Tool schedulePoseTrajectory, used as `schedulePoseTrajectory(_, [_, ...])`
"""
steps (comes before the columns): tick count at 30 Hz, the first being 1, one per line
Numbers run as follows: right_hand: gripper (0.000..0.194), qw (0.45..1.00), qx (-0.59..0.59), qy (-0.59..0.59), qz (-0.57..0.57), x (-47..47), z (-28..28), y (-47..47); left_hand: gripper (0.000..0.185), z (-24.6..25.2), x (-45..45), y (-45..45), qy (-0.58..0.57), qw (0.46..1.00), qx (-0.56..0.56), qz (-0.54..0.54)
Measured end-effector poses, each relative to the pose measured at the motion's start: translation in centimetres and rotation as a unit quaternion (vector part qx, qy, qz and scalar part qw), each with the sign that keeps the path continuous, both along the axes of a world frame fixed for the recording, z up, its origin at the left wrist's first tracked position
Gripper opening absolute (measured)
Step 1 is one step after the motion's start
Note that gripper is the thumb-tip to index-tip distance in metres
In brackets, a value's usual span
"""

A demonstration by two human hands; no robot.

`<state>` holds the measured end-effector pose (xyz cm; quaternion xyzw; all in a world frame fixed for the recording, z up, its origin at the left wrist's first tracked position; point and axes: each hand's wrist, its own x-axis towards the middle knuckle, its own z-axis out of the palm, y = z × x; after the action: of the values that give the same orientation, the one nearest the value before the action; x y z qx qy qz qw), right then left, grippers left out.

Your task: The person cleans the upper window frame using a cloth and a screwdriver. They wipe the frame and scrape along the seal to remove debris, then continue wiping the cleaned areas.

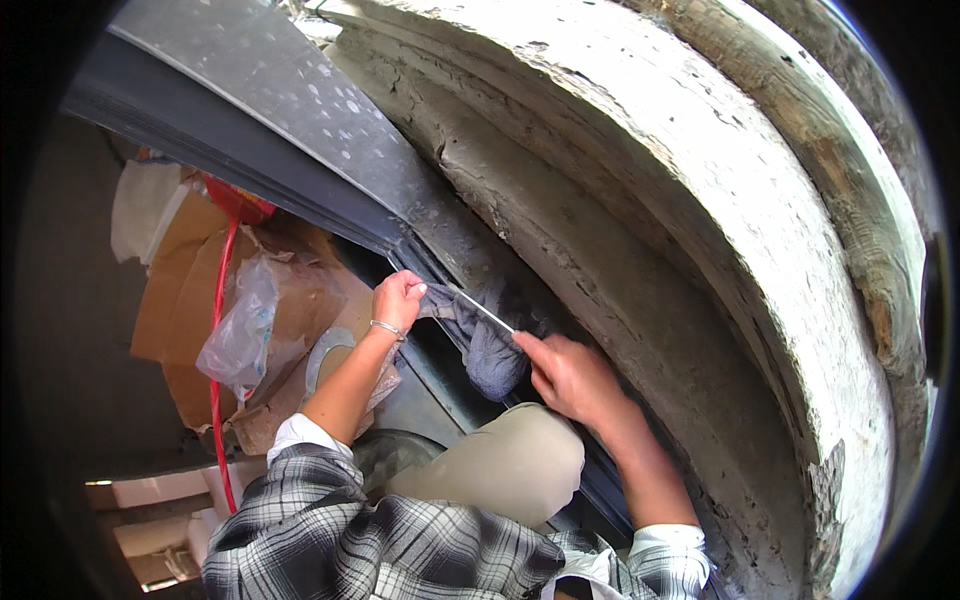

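Observation:
My left hand (397, 301), with a bracelet at the wrist, has its fingers closed on one end of a grey-blue cloth (495, 367). The rest of the cloth hangs down in a bunch over the dark window or door frame (431, 259). In my right hand (574, 375) is a thin, pale rod-like tool (484, 310). Its shaft points up and left from my forefinger, and its tip reaches the cloth near my left fingers. Whatever part of the tool lies inside my right fist is hidden.
A rough, weathered ledge (615, 217) curves along the right. To the left lie torn cardboard (180, 300), a clear plastic bag (244, 322) and a red hose or cable (217, 360). My bent knee (502, 457) sits below my hands.

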<state>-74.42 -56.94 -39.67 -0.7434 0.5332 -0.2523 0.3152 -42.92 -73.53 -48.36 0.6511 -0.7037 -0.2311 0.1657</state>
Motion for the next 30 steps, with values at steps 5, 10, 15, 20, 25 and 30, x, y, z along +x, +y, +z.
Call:
schedulePoseTrajectory(5, [0.04, 0.992, 0.028, 0.124, 0.021, 1.1, 1.2, 0.8, 0.014, -3.2, 0.4, 0.8, 0.048, 0.996, -0.049, 0.064])
schedulePoseTrajectory(10, [0.022, 0.976, -0.019, 0.198, 0.092, 4.7, 2.8, -1.5, 0.038, -5.7, 0.0, -0.1, 0.306, 0.906, -0.054, 0.287])
schedulePoseTrajectory(15, [0.015, 0.95, -0.025, 0.273, 0.149, 7.8, 2.5, -4.1, 0.056, -7.7, -4.6, -0.8, 0.401, 0.817, -0.155, 0.385])
schedulePoseTrajectory(20, [0.037, 0.969, -0.043, 0.243, 0.023, 13.4, -2.1, -8.1, 0.053, -10.3, -2.7, -0.8, 0.517, 0.758, -0.17, 0.359])
schedulePoseTrajectory(25, [0.052, 0.995, -0.018, 0.098, -0.029, 14.2, -6.5, -11.6, 0.054, -9.8, -1.9, -0.8, 0.526, 0.775, -0.055, 0.346])
schedulePoseTrajectory(30, [0.063, 0.995, -0.065, -0.064, -0.049, 11.6, -8.1, -10.0, 0.066, -2.5, -6.1, 2.1, 0.154, 0.961, -0.075, 0.219])
